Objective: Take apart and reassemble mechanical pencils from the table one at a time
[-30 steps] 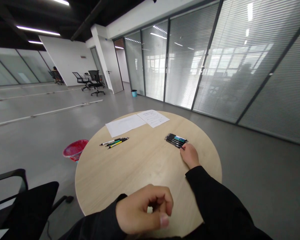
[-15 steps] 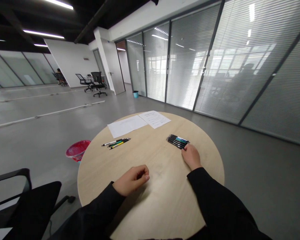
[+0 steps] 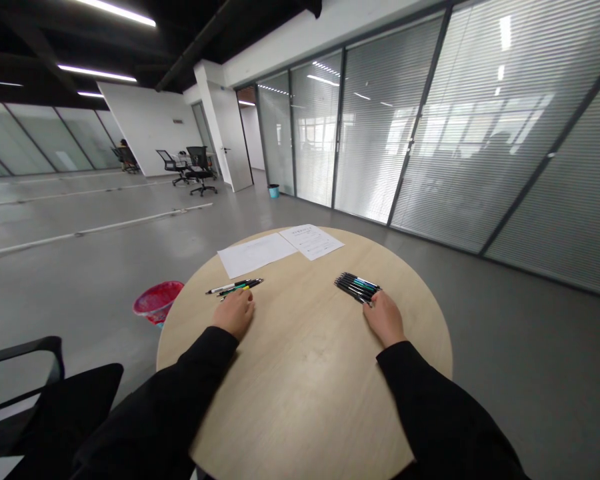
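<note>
My left hand [image 3: 235, 313] is at the small group of pens on the left of the round table, its fingers curled over a yellow pen [image 3: 245, 288] and covering most of it. Just beyond lie a white-and-black pen [image 3: 225, 288] and a green-and-black pen [image 3: 229, 291]. On the right, several dark pens [image 3: 356, 285] lie side by side in a tight row, some with blue or green parts. My right hand [image 3: 384, 319] pinches the right end of the nearest black pen [image 3: 353, 295]; its fingertips are partly hidden.
Two sheets of paper, one blank-looking [image 3: 257, 255] and one printed [image 3: 313, 242], lie at the far edge of the round wooden table [image 3: 305, 387]. A red-lined bin [image 3: 157, 300] stands left of it. A black chair [image 3: 55, 413] is at the lower left.
My left hand has moved forward and left from the table's middle to the left pens, covering the yellow one. My right hand stays at the row's right end.
</note>
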The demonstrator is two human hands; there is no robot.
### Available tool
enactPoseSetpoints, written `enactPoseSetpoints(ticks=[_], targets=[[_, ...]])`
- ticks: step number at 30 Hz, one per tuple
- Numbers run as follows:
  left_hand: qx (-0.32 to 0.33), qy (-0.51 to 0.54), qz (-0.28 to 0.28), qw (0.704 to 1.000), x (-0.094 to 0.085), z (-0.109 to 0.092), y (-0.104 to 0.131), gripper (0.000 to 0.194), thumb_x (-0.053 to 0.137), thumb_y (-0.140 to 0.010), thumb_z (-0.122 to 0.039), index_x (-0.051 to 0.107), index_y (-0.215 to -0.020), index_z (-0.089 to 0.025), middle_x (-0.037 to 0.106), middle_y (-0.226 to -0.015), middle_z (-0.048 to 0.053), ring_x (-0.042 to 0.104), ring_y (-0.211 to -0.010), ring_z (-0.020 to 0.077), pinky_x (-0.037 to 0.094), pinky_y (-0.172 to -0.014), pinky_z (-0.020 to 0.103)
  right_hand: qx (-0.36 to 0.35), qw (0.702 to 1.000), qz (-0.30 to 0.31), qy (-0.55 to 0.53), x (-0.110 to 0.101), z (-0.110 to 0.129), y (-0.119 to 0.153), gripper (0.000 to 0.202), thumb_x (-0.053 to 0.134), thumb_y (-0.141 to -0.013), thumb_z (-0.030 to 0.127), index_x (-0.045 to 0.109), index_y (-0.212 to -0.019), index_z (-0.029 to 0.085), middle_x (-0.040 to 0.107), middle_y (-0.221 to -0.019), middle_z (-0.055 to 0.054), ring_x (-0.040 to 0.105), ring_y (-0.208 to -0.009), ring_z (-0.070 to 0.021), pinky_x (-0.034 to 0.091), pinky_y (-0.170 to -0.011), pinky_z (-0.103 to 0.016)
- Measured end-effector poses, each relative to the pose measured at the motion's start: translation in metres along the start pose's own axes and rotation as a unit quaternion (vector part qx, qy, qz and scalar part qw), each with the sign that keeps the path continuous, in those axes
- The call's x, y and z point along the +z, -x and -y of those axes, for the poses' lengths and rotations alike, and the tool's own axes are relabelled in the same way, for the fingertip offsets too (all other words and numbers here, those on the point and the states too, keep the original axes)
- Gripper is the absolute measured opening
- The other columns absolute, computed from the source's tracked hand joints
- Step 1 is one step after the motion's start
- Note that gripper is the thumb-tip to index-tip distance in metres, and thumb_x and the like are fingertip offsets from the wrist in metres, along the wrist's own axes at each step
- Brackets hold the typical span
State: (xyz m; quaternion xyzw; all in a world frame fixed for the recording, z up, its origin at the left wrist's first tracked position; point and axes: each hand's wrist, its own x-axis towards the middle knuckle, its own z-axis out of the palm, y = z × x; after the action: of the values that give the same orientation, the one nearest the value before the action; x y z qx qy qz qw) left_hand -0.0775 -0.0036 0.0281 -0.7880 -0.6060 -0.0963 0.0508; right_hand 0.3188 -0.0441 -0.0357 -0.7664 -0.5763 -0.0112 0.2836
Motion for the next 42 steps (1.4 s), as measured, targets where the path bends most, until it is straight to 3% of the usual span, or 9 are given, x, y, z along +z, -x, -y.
enactPoseSetpoints(ticks=[7, 13, 25, 30, 36, 42], targets=[[-0.067, -0.082, -0.041, 0.994, 0.008, 0.017, -0.016, 0.029, 0.038, -0.095, -0.025, 0.059, -0.107, -0.010, 0.058, -0.109, 0.018, 0.052, -0.104, 0.0318, 0.040, -0.087, 0.039, 0.003, 1.000, -0.001, 0.001, -0.003, 0.003, 0.003, 0.009, 0.058, -0.086, 0.025, 0.058, -0.093, 0.019, 0.066, -0.091, -0.009, 0.061, -0.086, -0.0224, 0.038, -0.070, -0.029], [-0.066, -0.099, -0.040, 0.992, 0.010, 0.023, -0.017, 0.030, 0.039, -0.094, -0.022, 0.058, -0.113, -0.009, 0.059, -0.108, 0.018, 0.052, -0.103, 0.0331, 0.042, -0.084, 0.040, -0.006, 1.000, -0.009, -0.004, -0.003, 0.003, 0.004, 0.009, 0.058, -0.087, 0.024, 0.057, -0.094, 0.018, 0.065, -0.091, -0.009, 0.060, -0.087, -0.0219, 0.038, -0.071, -0.029], [-0.062, -0.117, -0.007, 0.991, 0.017, 0.027, -0.025, 0.033, 0.035, -0.095, -0.018, 0.067, -0.100, -0.013, 0.063, -0.106, 0.018, 0.060, -0.100, 0.0319, 0.047, -0.083, 0.041, -0.049, 0.998, -0.013, -0.025, 0.002, 0.001, 0.002, 0.008, 0.056, -0.087, 0.019, 0.060, -0.081, 0.018, 0.061, -0.083, -0.005, 0.056, -0.081, -0.0179, 0.035, -0.070, -0.027], [-0.057, -0.113, -0.016, 0.992, 0.015, 0.020, -0.021, 0.033, 0.034, -0.095, -0.017, 0.066, -0.098, -0.012, 0.064, -0.104, 0.017, 0.062, -0.099, 0.0305, 0.048, -0.083, 0.040, -0.104, 0.994, 0.016, -0.015, 0.003, 0.004, 0.003, 0.017, 0.054, -0.088, 0.017, 0.066, -0.077, 0.018, 0.064, -0.082, -0.006, 0.056, -0.081, -0.0186, 0.035, -0.073, -0.027], [-0.019, -0.088, -0.004, 0.996, 0.013, 0.001, -0.018, 0.029, 0.038, -0.095, -0.018, 0.066, -0.096, -0.013, 0.064, -0.102, 0.016, 0.061, -0.099, 0.0304, 0.047, -0.082, 0.039, -0.093, 0.995, 0.032, 0.003, 0.001, 0.008, 0.006, 0.019, 0.054, -0.089, 0.018, 0.071, -0.080, 0.018, 0.068, -0.082, -0.007, 0.058, -0.081, -0.0199, 0.034, -0.072, -0.028], [0.018, -0.013, -0.031, 0.999, 0.012, -0.022, -0.013, 0.023, 0.044, -0.093, -0.022, 0.066, -0.091, -0.015, 0.064, -0.096, 0.014, 0.060, -0.093, 0.0289, 0.045, -0.080, 0.037, -0.081, 0.996, 0.039, 0.000, 0.000, 0.007, 0.006, 0.018, 0.054, -0.089, 0.018, 0.071, -0.086, 0.018, 0.070, -0.086, -0.008, 0.061, -0.084, -0.0200, 0.035, -0.073, -0.028]])
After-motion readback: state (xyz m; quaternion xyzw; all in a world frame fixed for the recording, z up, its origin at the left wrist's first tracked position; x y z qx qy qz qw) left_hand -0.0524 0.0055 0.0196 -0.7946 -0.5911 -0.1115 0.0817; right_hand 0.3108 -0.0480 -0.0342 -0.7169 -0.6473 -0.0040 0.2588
